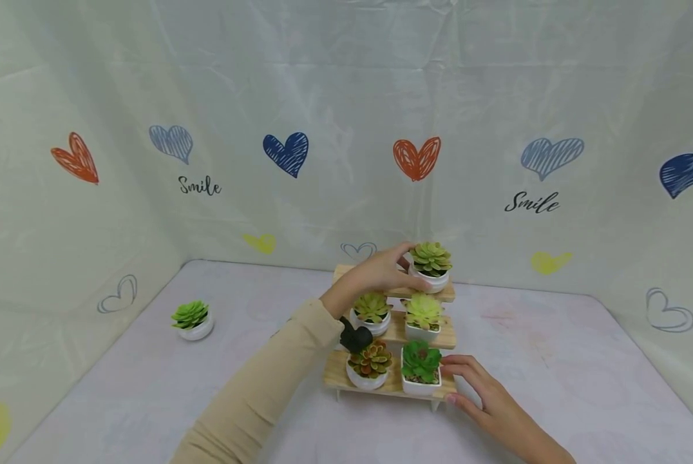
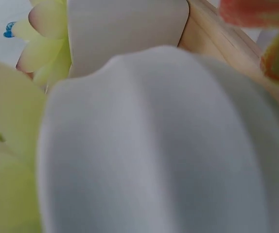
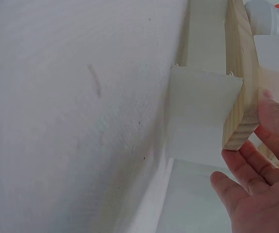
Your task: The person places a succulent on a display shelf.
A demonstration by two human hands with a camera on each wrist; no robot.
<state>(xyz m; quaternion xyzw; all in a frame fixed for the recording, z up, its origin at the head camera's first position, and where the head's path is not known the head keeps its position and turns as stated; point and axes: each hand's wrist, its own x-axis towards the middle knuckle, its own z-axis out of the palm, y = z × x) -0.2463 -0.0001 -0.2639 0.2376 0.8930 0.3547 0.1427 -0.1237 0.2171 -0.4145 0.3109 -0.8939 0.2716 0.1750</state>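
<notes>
A three-tier wooden plant stand (image 1: 394,385) carries several potted succulents. My left hand (image 1: 388,269) grips a white round pot with a light green succulent (image 1: 430,258) at the right of the top tier, thumb on the pot's front. At the right end of the bottom tier, my right hand (image 1: 488,401) holds the board's end, close beside a square pot with a dark green succulent (image 1: 420,361). The right wrist view shows the wooden board (image 3: 246,109) between thumb and fingers. A white pot (image 2: 149,145) fills much of the left wrist view, hiding the left hand.
Two yellow-green succulents (image 1: 423,310) stand on the middle tier. A reddish-brown one (image 1: 371,361) sits on the bottom tier's left, beside the black wrist camera (image 1: 355,336). Another green succulent (image 1: 191,314) in a white pot is far left on the table. A heart-patterned curtain (image 1: 346,84) hangs behind.
</notes>
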